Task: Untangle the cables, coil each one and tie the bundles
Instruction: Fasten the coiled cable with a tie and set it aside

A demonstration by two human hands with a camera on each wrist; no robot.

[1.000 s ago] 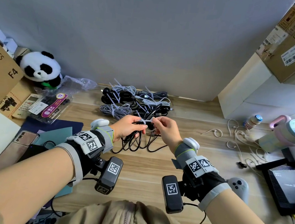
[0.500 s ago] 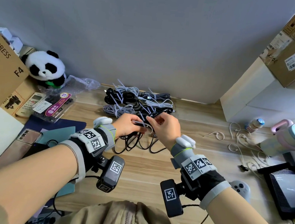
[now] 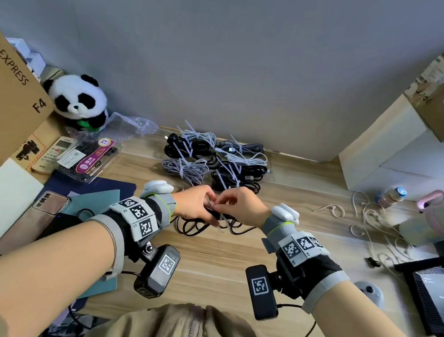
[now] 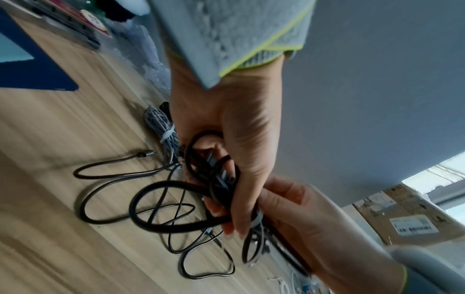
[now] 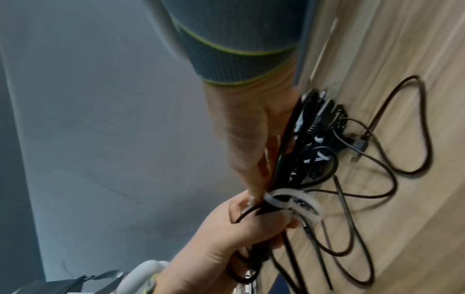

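A coiled black cable (image 3: pixel 197 226) hangs in loops to the wooden desk (image 3: pixel 207 261) from my two hands, which meet above it. My left hand (image 3: pixel 198 206) grips the gathered strands (image 4: pixel 214 179) in its curled fingers. A white zip tie (image 5: pixel 294 201) loops around the bundle just past that grip. My right hand (image 3: pixel 239 204) pinches the tie at the bundle with its fingertips (image 5: pixel 254 191). Loose cable loops (image 4: pixel 113 189) trail across the desk. Several tied bundles, black and grey (image 3: pixel 216 159), lie stacked by the wall behind my hands.
On the left are a panda plush (image 3: pixel 79 99), a cardboard box (image 3: pixel 7 90), a plastic package (image 3: pixel 90 156) and a phone (image 3: pixel 34 219). To the right lie white cables (image 3: pixel 367 216), a small bottle (image 3: pixel 391 195), a pink cup (image 3: pixel 442 214) and a black device (image 3: pixel 438 294).
My hands have drawn together over the cable. The tie that was stretched between them now loops around the bundle. The loops on the desk have shifted slightly.
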